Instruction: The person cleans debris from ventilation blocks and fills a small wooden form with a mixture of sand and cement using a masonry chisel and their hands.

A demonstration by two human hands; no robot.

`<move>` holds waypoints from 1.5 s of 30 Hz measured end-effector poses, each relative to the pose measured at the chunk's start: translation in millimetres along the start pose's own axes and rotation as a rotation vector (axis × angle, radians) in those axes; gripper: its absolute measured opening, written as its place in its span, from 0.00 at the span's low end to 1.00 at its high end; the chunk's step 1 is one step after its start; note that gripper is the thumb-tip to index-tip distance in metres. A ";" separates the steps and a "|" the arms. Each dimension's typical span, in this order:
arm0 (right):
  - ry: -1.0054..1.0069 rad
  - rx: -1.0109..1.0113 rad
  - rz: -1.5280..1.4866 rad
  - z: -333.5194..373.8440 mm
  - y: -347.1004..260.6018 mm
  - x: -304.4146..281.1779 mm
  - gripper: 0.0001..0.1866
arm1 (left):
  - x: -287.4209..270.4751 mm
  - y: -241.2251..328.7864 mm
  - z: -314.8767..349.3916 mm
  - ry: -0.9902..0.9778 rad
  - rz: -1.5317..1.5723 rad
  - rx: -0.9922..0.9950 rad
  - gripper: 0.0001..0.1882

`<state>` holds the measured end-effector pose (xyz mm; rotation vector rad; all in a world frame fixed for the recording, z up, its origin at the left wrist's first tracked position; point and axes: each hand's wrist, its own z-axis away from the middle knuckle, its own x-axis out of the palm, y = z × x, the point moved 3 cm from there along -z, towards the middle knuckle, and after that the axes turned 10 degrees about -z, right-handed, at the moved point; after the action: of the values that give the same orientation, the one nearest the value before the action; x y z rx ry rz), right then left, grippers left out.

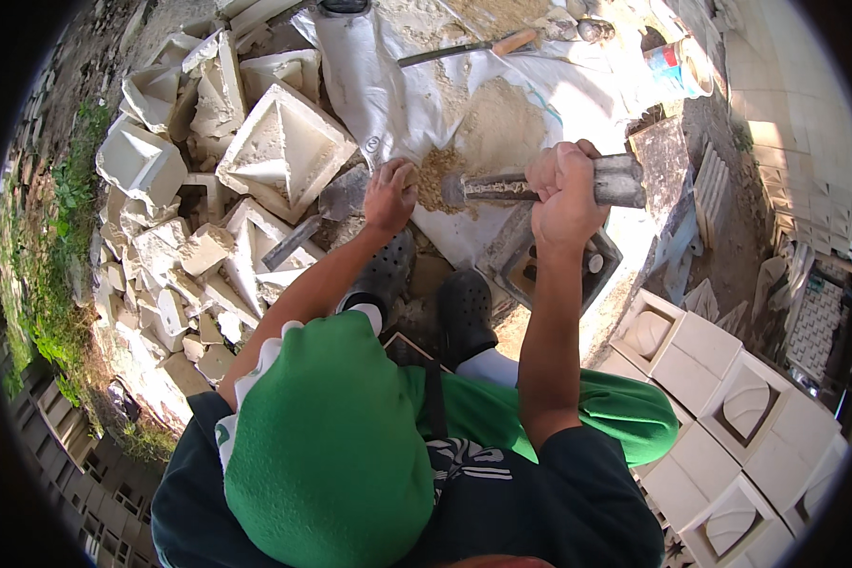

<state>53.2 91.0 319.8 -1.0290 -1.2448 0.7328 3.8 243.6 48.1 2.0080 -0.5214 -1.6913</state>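
Observation:
My right hand is wrapped round a grey, cement-caked tool held level, with a thick ridged block at its right end and a narrower bar reaching left. Left of it, my left hand is closed over the edge of the white sheet and sand; whatever is in its fingers is hidden. A grey, flat-bladed tool lies by my left wrist, its handle pointing down-left. Below my right hand is a dark square mould, partly covered by my forearm.
Broken pale cast blocks are heaped at left. A white sheet carries sand and a long blade with a wooden handle. A bucket stands far right. Pale hollow blocks line the lower right. My dark clogs are below.

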 end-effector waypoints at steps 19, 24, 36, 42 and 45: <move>0.053 0.000 0.054 0.8 58.7 -40.8 0.16 | 0.5 2.2 -4.1 0.021 0.009 0.026 0.20; 0.023 0.042 0.039 -6.1 21.9 -15.3 0.16 | 3.3 -7.0 -4.8 0.030 0.041 0.018 0.21; 0.045 -0.070 0.052 5.4 67.4 -26.7 0.13 | 1.1 -1.3 -2.2 0.009 0.045 0.008 0.20; -0.043 0.002 -0.107 -10.5 5.0 -16.5 0.11 | 1.1 -5.6 0.2 0.019 0.033 -0.008 0.20; -0.034 -0.033 -0.121 -7.6 -13.2 -6.2 0.13 | 1.7 -7.2 0.4 0.023 0.025 0.003 0.20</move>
<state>58.3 78.7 329.3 -0.9627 -1.3403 0.6408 3.6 248.5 42.6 2.0125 -0.5385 -1.6519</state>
